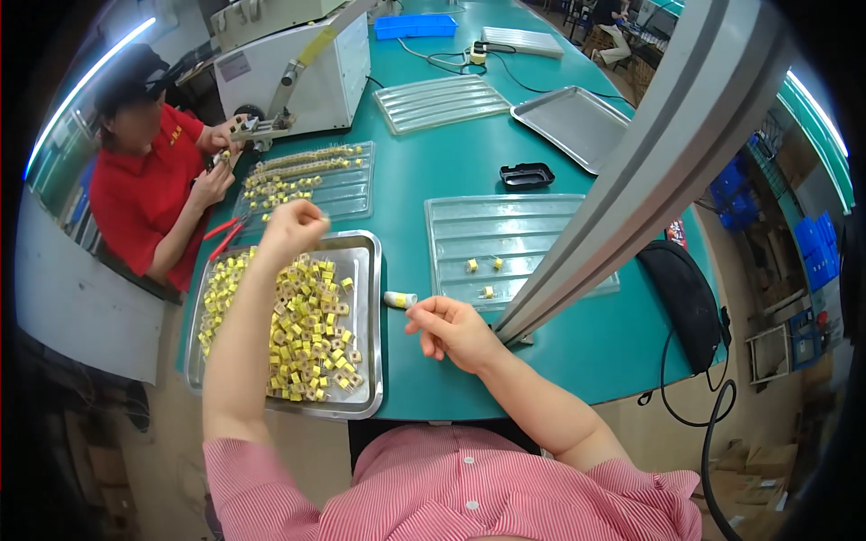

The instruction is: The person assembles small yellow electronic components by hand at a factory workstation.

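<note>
My left hand (290, 231) is raised over the far edge of a metal tray (372, 361). Its fingers are pinched together, and anything between them is too small to make out. Heaped in that tray are many small yellow-and-tan coil components (311, 338), some with thin wire pins. To the tray's right, my right hand (454, 334) hovers with fingers bent and slightly apart, nothing visible in them. Just beyond its fingertips lies a small white-and-yellow cylinder (400, 299). A ribbed clear plastic tray (505, 236) sits farther on, holding 3 loose components (488, 292).
A grey metal post (613, 189) rises beside my right forearm. Red-handled pliers (225, 239) and another ribbed tray (356, 194) with components lie near a co-worker in red (149, 180) at a machine (298, 81). A black case (681, 302) and cable hang at the right edge.
</note>
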Tool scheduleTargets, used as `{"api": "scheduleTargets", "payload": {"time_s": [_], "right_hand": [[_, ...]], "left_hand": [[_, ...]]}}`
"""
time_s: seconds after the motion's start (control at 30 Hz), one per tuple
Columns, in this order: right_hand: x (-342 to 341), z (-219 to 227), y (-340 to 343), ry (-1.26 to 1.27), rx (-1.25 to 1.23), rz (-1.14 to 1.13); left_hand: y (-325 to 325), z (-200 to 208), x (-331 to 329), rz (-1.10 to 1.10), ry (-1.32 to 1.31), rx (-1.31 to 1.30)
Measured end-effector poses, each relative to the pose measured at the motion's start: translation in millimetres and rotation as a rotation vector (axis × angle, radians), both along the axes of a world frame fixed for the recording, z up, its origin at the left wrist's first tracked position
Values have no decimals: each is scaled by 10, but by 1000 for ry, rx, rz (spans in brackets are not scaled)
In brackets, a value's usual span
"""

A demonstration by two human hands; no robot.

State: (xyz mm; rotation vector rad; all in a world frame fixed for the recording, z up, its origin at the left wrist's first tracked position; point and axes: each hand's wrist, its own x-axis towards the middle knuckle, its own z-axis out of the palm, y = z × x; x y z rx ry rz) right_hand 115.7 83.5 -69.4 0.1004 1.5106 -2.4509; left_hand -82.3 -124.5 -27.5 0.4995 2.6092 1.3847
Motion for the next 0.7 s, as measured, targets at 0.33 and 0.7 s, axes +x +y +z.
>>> {"api": "scheduleTargets", "payload": {"time_s": [0.33, 0.7], "right_hand": [[-2, -35, 48, -57, -60, 7], [-23, -9, 40, -182, -471, -81]], "left_hand": [[-448, -480, -905, 388, 76, -337], [532, 249, 922, -406, 520, -141]]}}
